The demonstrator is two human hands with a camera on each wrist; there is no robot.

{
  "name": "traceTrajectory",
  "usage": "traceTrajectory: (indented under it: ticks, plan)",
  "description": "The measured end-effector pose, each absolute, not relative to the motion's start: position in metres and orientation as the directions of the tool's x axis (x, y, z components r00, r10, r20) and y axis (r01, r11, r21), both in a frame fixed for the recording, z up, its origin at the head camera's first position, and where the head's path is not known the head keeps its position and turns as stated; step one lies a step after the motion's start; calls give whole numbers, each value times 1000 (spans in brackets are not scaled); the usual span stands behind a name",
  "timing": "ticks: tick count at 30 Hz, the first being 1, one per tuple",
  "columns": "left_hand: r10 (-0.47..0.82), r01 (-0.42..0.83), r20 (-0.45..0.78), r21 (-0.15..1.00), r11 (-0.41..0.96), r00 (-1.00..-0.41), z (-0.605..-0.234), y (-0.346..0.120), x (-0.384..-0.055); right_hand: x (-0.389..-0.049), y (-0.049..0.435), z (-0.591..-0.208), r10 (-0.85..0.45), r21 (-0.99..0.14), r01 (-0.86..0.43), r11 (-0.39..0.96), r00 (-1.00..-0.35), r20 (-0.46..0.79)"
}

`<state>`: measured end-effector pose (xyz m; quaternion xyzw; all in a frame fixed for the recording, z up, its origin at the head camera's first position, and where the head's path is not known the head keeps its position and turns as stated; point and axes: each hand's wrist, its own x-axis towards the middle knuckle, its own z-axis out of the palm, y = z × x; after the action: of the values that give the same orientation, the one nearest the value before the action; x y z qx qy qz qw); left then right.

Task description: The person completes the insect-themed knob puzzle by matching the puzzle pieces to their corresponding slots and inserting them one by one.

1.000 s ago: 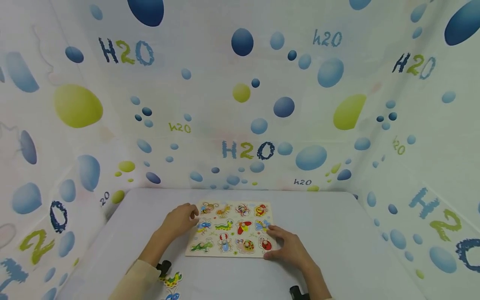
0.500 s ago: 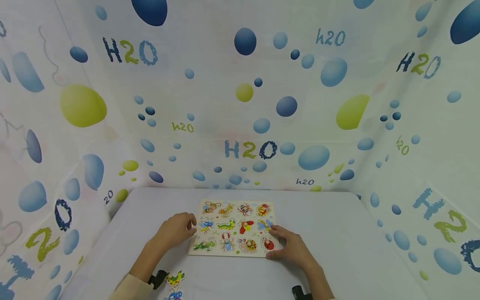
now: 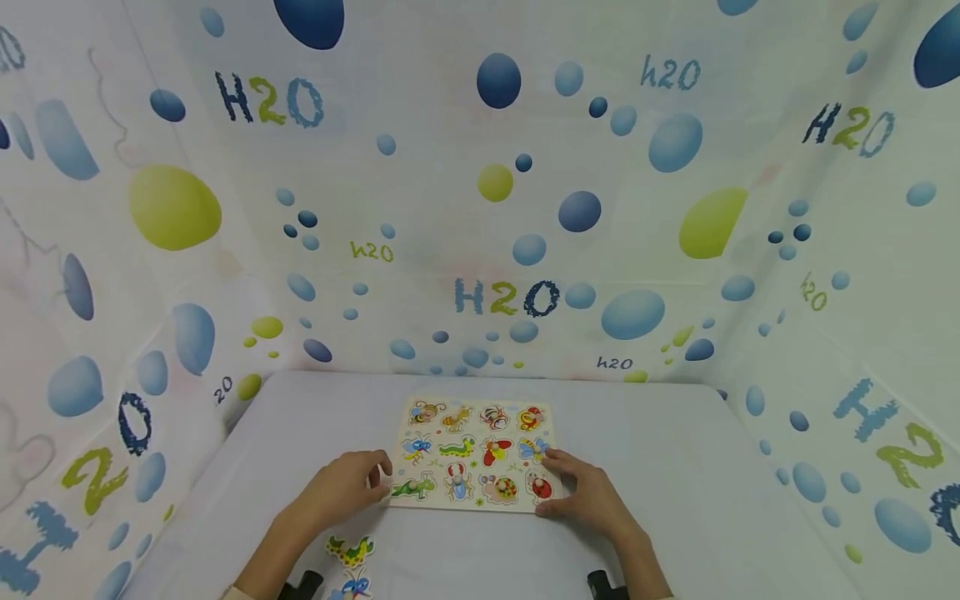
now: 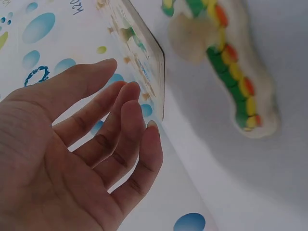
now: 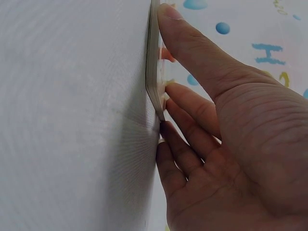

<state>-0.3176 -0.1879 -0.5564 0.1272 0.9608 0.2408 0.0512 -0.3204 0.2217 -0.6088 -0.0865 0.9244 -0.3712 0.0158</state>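
Note:
A wooden peg puzzle board [image 3: 442,472] with several colourful insect pictures lies on the white table. My right hand [image 3: 588,492] rests at its right side, thumb at the near corner and fingers along the right edge. In the right wrist view, the thumb [image 5: 192,45] touches the board's edge [image 5: 153,57]. Beside the near left corner is my left hand [image 3: 345,485], fingers loosely bent, with nothing in them. A green and yellow caterpillar piece [image 3: 350,550] lies nearer to me; its round knob [image 4: 190,36] shows in the left wrist view.
A blue insect piece [image 3: 352,585] lies just below the caterpillar piece, partly cut off by the frame. Dark wrist cameras [image 3: 603,585] sit under both wrists. A patterned cloth wall [image 3: 420,200] closes off the back and sides of the table.
My left hand has slid toward me along the board's left side, from its upper part to its near corner. The right hand keeps its place. The head view has shifted slightly.

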Motion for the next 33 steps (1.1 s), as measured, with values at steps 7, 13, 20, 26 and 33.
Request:
traceTrajectory:
  ticks: [7, 13, 20, 26, 33]
  plan:
    - [295, 204, -97, 522, 828, -951, -557, -196, -298, -320, 223, -611, -167, -689, -150, 709, -985, 43]
    - [306, 193, -121, 549, 813, -944, -557, -198, -289, -319, 224, -611, -173, -696, -159, 700, -984, 51]
    - [290, 180, -139, 519, 836, -947, -554, -193, -278, -318, 224, -611, -165, -708, -150, 690, -985, 47]
    - [258, 161, -161, 452, 877, -953, -560, -199, -265, -319, 223, -612, -180, -715, -161, 681, -982, 50]
    - [237, 178, -113, 380, 908, -965, -569, -210, -254, -319, 223, -609, -181, -702, -177, 690, -981, 69]
